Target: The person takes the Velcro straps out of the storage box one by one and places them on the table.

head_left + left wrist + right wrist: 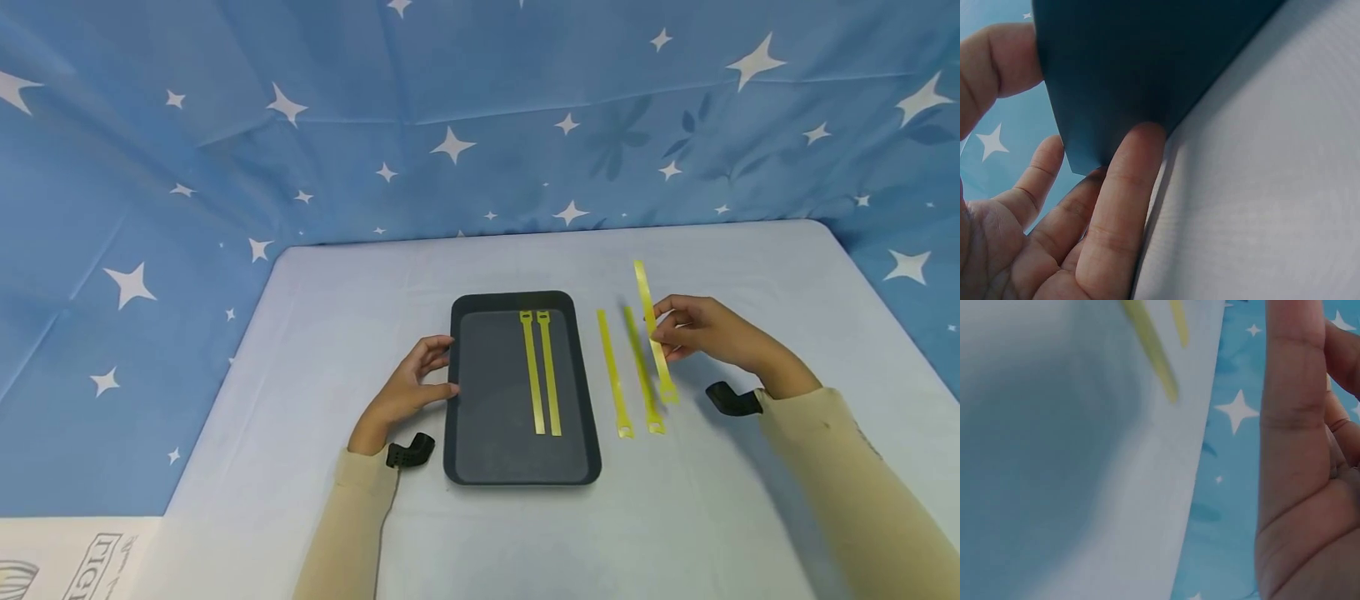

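My right hand [705, 333] pinches a yellow cable tie [644, 287] between thumb and fingers, right of the tray. The tie is long, flat and nearly upright in the head view, its slotted head towards me. Two like ties, a left one [611, 371] and a right one [641, 367], lie on the table beside it. My left hand [405, 387] touches the left side of a dark grey tray [487, 400], fingers loosely bent. Its fingertips rest against the tray's outer wall [1104, 75] in the left wrist view. Inside the tray lie two more ties [533, 375], side by side, heads away from me.
A white cloth covers the table [352, 308]. Behind and to the left hangs a blue curtain [337, 150] with white stars. Printed cream material [75, 558] shows at the lower left. Each wrist wears a black camera band [411, 451].
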`<state>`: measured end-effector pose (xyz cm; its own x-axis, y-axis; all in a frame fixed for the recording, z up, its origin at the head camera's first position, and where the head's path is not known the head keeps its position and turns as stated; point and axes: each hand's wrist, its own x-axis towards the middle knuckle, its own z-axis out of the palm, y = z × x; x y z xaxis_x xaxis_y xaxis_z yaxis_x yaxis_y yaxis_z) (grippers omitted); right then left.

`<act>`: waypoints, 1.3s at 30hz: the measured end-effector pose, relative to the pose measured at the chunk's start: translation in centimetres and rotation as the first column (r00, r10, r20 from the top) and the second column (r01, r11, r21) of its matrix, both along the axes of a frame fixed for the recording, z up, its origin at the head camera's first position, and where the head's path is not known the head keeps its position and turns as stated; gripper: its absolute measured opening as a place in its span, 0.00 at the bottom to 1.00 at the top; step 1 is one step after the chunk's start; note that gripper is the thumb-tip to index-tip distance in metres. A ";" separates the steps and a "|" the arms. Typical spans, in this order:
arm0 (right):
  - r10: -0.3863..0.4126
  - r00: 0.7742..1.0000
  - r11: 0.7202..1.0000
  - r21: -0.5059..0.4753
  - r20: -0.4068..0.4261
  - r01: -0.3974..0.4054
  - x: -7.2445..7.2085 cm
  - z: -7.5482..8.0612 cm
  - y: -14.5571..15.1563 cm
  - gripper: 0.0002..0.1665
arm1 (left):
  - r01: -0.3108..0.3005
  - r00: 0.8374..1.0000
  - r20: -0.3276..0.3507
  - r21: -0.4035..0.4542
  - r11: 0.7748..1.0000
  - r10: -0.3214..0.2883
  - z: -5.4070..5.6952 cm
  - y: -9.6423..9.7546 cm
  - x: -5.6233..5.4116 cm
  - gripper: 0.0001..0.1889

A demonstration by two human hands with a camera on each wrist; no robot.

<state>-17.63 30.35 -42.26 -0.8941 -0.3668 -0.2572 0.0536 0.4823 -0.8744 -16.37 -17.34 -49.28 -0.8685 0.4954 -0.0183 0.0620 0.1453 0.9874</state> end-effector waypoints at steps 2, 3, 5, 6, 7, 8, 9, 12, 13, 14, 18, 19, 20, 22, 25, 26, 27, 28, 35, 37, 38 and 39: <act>-0.008 0.999 1.000 0.000 0.031 0.008 0.1 -0.3 0.3 0.19 | -0.002 1.000 0.002 0.003 1.000 0.001 0.0 -0.1 0.1 0.39; -0.011 0.999 1.000 0.000 0.046 0.011 0.2 -0.5 0.5 0.20 | -0.002 1.000 0.003 0.003 1.000 0.002 0.1 -0.1 0.1 0.39; -0.015 0.997 1.000 0.002 0.073 0.015 0.3 -0.8 0.8 0.21 | -0.004 1.000 0.004 0.006 1.000 0.004 0.1 -0.1 0.2 0.39; -0.015 0.996 1.000 0.004 0.083 0.014 0.4 -0.9 0.9 0.22 | -0.004 1.000 0.006 0.008 1.000 0.004 0.2 -0.1 0.2 0.39; -0.014 0.996 1.000 0.006 0.090 0.013 0.4 -1.1 1.0 0.22 | -0.005 1.000 0.005 0.008 1.000 0.005 0.2 -0.1 0.2 0.39; -0.013 0.995 1.000 0.008 0.096 0.012 0.5 -1.2 1.1 0.22 | -0.006 1.000 0.004 0.008 1.000 0.005 0.1 -0.2 0.2 0.39; -0.013 0.994 1.000 0.009 0.104 0.012 0.5 -1.3 1.2 0.22 | -0.005 1.000 0.004 0.010 1.000 0.005 0.1 -0.2 0.2 0.39; -0.013 0.992 1.000 0.012 0.126 0.011 0.6 -1.6 1.5 0.21 | -0.006 1.000 0.004 0.013 1.000 0.006 0.0 -0.2 0.2 0.39; -0.012 0.991 1.000 0.013 0.133 0.010 0.6 -1.7 1.5 0.21 | -0.005 1.000 0.002 0.013 1.000 0.005 0.0 -0.2 0.2 0.39; -0.010 0.990 1.000 0.014 0.139 0.009 0.6 -1.8 1.5 0.21 | -0.005 1.000 0.001 0.013 1.000 0.005 -0.1 -0.2 0.1 0.39; 0.000 0.989 1.000 0.020 0.148 -0.003 0.8 -2.3 1.5 0.21 | -0.009 1.000 -0.001 0.014 1.000 0.009 0.1 -0.2 0.1 0.39; 0.004 0.989 1.000 0.026 0.147 -0.008 0.9 -2.4 1.5 0.20 | -0.010 1.000 0.000 0.016 1.000 0.010 0.1 -0.2 0.1 0.39; 0.006 0.989 0.999 0.037 0.145 -0.012 0.9 -2.5 1.4 0.20 | -0.011 1.000 0.002 0.016 1.000 0.011 0.1 -0.2 0.1 0.39; 0.011 0.991 0.998 0.061 0.136 -0.019 1.1 -2.7 1.3 0.18 | -0.015 1.000 0.006 0.018 1.000 0.015 0.1 -0.2 0.0 0.40; 0.010 0.993 0.994 0.110 0.118 -0.023 1.2 -2.8 1.1 0.17 | -0.019 1.000 0.011 0.014 1.000 0.018 0.2 -0.1 0.0 0.40; 0.008 0.994 0.992 0.127 0.111 -0.023 1.3 -2.8 1.0 0.17 | -0.020 1.000 0.013 0.013 1.000 0.020 0.2 -0.1 0.1 0.40; 0.007 0.995 0.990 0.142 0.103 -0.021 1.3 -2.8 0.9 0.17 | -0.022 1.000 0.015 0.013 1.000 0.022 0.2 -0.1 0.1 0.40; 0.006 0.996 0.987 0.157 0.094 -0.021 1.4 -2.8 0.9 0.17 | -0.023 1.000 0.017 0.014 1.000 0.023 0.2 -0.1 0.1 0.40; -0.019 0.999 0.971 0.237 0.048 0.007 1.7 -2.6 0.6 0.18 | -0.019 1.000 0.016 0.013 1.000 0.019 0.1 0.1 0.1 0.40; -0.036 0.998 0.969 0.247 0.048 0.023 1.9 -2.6 0.6 0.20 | -0.017 1.000 0.020 0.015 1.000 0.016 0.1 0.1 0.0 0.40; -0.046 0.998 0.968 0.248 0.050 0.033 1.9 -2.6 0.6 0.21 | -0.015 1.000 0.018 0.015 1.000 0.015 0.1 0.1 0.0 0.40; -0.054 0.997 0.968 0.249 0.053 0.040 2.0 -2.6 0.6 0.22 | -0.014 1.000 0.017 0.014 1.000 0.013 0.1 0.1 0.0 0.40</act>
